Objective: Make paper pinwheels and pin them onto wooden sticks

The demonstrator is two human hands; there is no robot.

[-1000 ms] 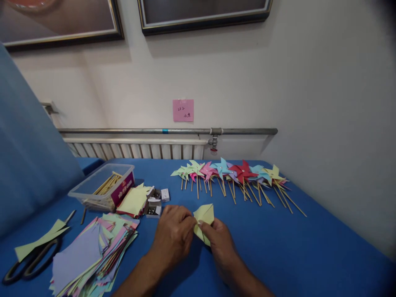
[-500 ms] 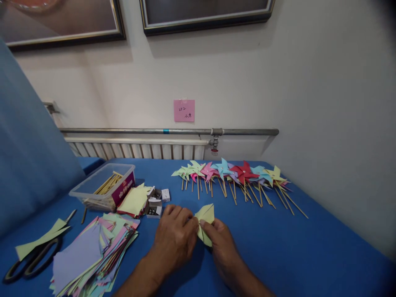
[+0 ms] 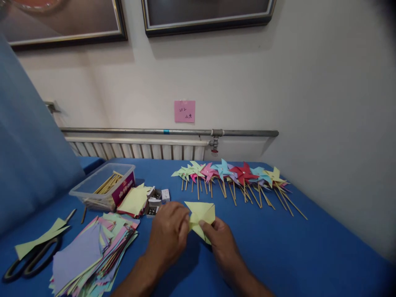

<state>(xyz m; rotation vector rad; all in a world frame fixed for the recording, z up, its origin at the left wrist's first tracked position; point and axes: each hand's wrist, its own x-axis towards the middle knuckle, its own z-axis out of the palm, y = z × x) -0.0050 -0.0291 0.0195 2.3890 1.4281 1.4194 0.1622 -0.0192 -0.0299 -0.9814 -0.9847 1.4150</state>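
A pale yellow pinwheel paper [image 3: 203,211], with slits and folded flaps, is held above the blue table between my hands. My right hand [image 3: 222,241] pinches its right side, the thumb lying on top near the middle. At the paper's left edge, my left hand [image 3: 170,229] has its fingers curled closed on a corner; the fingertips are partly hidden behind the back of the hand. Just beyond my left hand stand small open boxes of metal pins [image 3: 152,211].
Finished pinwheels on sticks [image 3: 222,169] lie along the table's back. To the left are a clear plastic tub of sticks [image 3: 77,192], yellow paper squares [image 3: 135,199], a stack of cut coloured sheets [image 3: 77,253] and black-handled scissors [image 3: 41,258] under a yellow paper piece.
My left hand has shifted slightly left and away from the right thumb. The yellow paper now shows wider and flatter, with its upper left flap in view. My right hand stays nearly in place.
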